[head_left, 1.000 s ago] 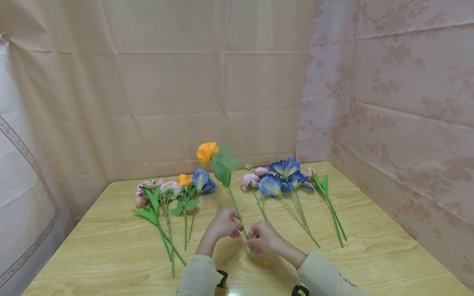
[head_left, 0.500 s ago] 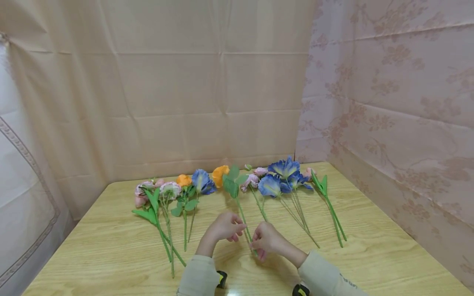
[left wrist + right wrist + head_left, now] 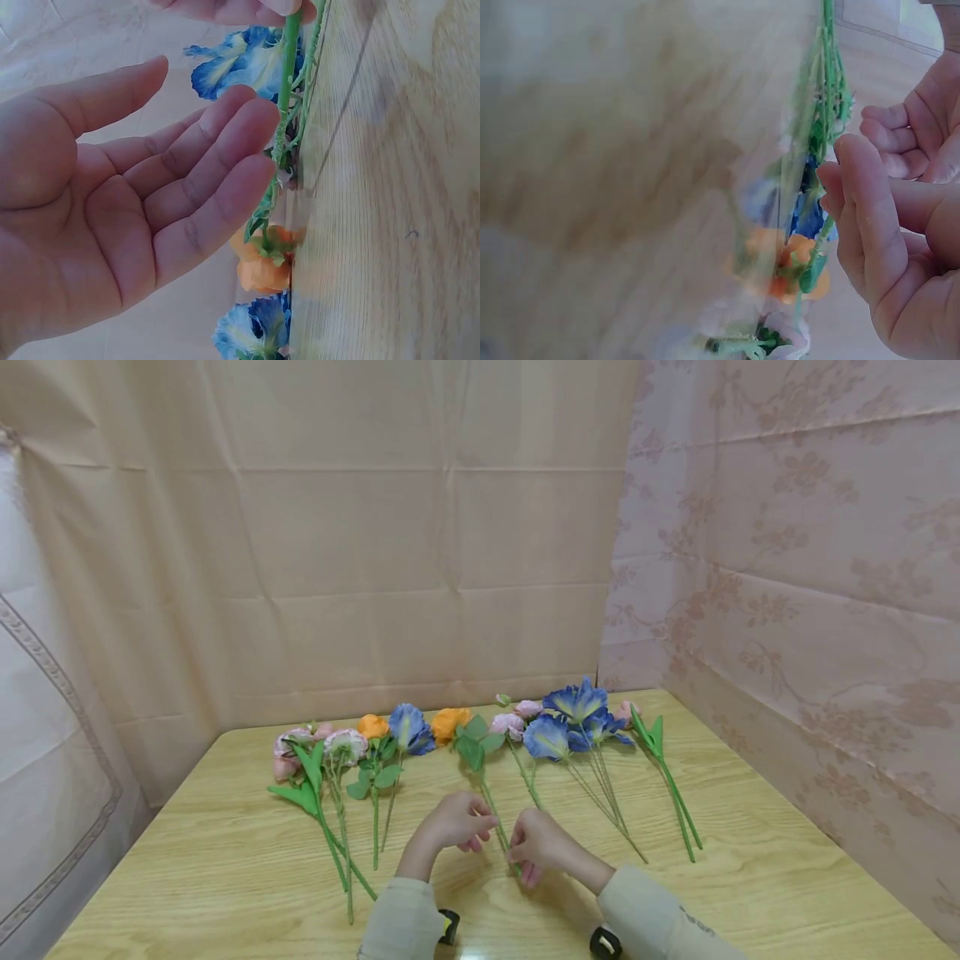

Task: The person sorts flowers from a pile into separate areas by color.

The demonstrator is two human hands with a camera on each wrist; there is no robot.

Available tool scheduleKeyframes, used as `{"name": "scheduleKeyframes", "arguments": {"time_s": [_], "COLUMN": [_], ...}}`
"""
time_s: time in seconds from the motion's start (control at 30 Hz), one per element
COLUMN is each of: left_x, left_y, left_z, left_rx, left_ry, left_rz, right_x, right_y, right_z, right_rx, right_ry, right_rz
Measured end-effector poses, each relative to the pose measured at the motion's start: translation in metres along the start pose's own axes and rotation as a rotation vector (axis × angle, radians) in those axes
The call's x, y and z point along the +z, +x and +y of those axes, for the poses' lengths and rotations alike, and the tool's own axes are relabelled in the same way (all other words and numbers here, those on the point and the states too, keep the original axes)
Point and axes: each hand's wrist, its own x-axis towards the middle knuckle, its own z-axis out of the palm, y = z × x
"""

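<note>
An orange artificial rose (image 3: 449, 726) with green leaves lies low over the table, its bloom toward the back edge and its stem (image 3: 491, 802) slanting toward me. My right hand (image 3: 542, 845) pinches that stem near its lower end. Beside the stem, on its left, my left hand (image 3: 459, 820) hovers with fingers loosely bent and holds nothing. In the left wrist view, the left palm (image 3: 105, 210) faces the camera, thumb apart from the fingers, whose tips overlap the green stem. The right wrist view shows the curled fingers of the right hand (image 3: 877, 232) close to a leafy stem.
To the left lie pink flowers (image 3: 347, 746), green-leaved stems (image 3: 307, 777), another orange rose (image 3: 372, 725) and a blue iris (image 3: 408, 728). Pink blooms (image 3: 507, 725), several blue irises (image 3: 576, 702) and crossed green stems (image 3: 675, 793) lie right. Beige curtain (image 3: 337, 543) hangs behind the wooden table (image 3: 225, 860).
The orange rose has come down from a raised tilt to the table, its bloom swinging right. The left fingers have let go of its stem; the right hand has shifted slightly right.
</note>
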Motion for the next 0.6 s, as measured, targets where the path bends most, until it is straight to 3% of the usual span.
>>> {"name": "scheduleKeyframes", "arguments": {"time_s": [0.6], "left_x": [-0.0004], "left_y": [-0.0005], "left_z": [-0.0013], "left_rx": [-0.038], "left_ry": [-0.007], "left_rz": [-0.026], "right_x": [0.0034], "right_y": [0.0034], "right_z": [-0.0019], "right_rx": [0.012], "right_ry": [-0.068], "right_rz": [-0.054]}}
